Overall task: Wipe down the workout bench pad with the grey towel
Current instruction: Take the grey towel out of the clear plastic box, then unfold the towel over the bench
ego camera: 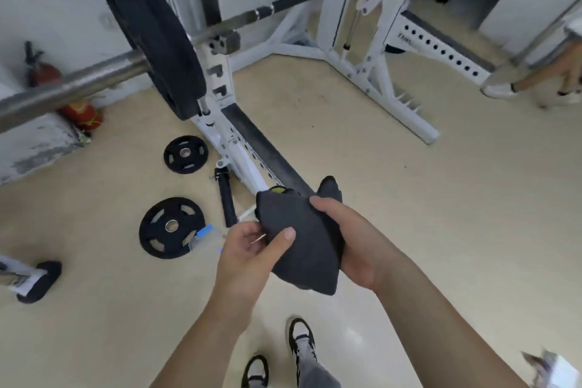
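I hold a dark grey towel [302, 239], folded, in front of me above the floor. My right hand [352, 239] grips it from the right side, fingers curled over its top edge. My left hand [252, 249] pinches its left edge, thumb on top of the cloth. A yellow-green patch shows at the towel's upper corner. No workout bench pad is in view.
A white power rack [226, 85] stands ahead, with a loaded barbell [94, 79] at the left. Two black weight plates [171, 227] and a black handle [227, 198] lie on the beige floor. A red extinguisher [80, 112] stands at the wall. Another person's feet [504, 90] show far right.
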